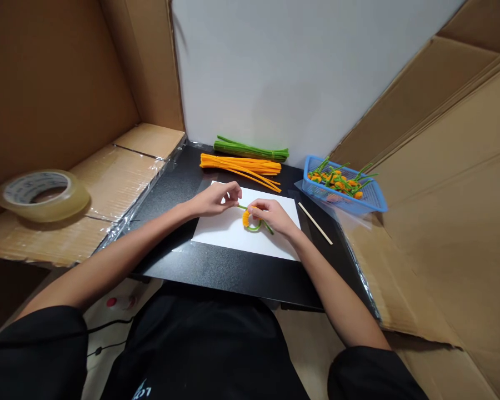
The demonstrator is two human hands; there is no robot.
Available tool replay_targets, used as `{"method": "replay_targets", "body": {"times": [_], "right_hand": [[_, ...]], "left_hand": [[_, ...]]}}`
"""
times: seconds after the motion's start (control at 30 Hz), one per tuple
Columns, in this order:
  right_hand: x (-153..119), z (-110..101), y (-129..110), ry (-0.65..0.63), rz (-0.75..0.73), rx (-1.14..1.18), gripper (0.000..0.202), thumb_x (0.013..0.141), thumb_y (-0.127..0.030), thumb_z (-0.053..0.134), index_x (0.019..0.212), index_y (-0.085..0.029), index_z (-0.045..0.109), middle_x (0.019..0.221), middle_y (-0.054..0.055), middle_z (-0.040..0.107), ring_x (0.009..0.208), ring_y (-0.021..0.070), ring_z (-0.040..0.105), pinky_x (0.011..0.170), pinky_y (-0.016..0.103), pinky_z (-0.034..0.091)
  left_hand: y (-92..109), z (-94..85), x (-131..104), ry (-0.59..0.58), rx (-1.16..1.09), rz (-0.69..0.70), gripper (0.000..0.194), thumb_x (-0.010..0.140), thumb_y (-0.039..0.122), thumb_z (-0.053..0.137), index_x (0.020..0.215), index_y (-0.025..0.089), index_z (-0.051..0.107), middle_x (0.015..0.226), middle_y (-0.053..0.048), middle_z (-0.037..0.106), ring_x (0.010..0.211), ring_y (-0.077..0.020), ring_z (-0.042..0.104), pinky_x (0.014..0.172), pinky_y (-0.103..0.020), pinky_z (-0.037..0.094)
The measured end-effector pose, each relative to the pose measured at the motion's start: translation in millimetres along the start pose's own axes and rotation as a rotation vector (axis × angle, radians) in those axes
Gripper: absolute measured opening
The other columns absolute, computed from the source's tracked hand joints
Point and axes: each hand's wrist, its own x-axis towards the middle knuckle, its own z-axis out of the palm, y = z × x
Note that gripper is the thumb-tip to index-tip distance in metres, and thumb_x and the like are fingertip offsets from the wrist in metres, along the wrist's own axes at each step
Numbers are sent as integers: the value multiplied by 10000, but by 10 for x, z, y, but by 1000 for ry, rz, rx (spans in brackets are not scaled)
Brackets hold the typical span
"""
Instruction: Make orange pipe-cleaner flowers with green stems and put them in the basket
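Over the white paper (216, 236), my right hand (275, 215) pinches a small loop made of a coiled orange pipe cleaner (245, 219) and a green pipe cleaner (254, 228). One green end sticks out below the right fingers. Another short green end reaches left to my left hand (216, 199), whose thumb and fingertips close on it while the other fingers curl above. Part of the loop is hidden behind the right fingertips.
Behind the paper lie bundles of orange pipe cleaners (241, 165) and green pipe cleaners (250, 148). A blue basket (354, 207) at right holds several orange-and-green pieces. A thin wooden stick (315, 223) lies beside the paper. A tape roll (73, 197) rests on cardboard at left.
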Motion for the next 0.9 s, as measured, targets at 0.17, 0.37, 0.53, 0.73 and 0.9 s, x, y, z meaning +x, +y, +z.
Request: {"method": "replay_targets", "body": {"times": [0.17,0.37,0.53,0.73,0.9], "right_hand": [[-8,-119,57,-54,119,44,416,729,-439,717,1022,-155,639,724,10,638,587,136,559,468,227,380],[-69,-109,27,2,12,-339,311,690,-353,774,910,-168,656,702,-32,592,619,117,509,573,236,357],[-97,-68,-22,-4,-9,-498,163,743,-270,721,854,-165,664,745,-7,617,675,135,539,631,251,360],[-92,-82,-20,-8,-144,-611,148,776,-99,559,874,-160,651,809,32,640,733,156,554,694,263,382],[-89,-31,-4,94,-193,-635,178,872,-131,507,980,-187,637,866,51,677,758,181,579,715,279,389]], "left_hand": [[-111,-60,-21,-51,161,-61,185,847,143,527,988,148,647,798,-29,680,674,-119,596,618,-208,431],[-140,-14,-27,-106,222,-67,211,913,246,526,987,151,700,810,-43,673,693,-136,578,635,-227,402],[-156,81,-42,-147,284,-6,190,907,235,546,974,171,712,895,-66,677,793,-173,605,699,-260,425],[-115,96,-47,-169,362,19,188,888,217,557,991,167,706,927,-80,684,866,-208,623,755,-290,443],[-100,127,-39,-125,496,-3,148,889,196,543,927,160,681,907,-85,691,835,-216,619,718,-303,425]]}}
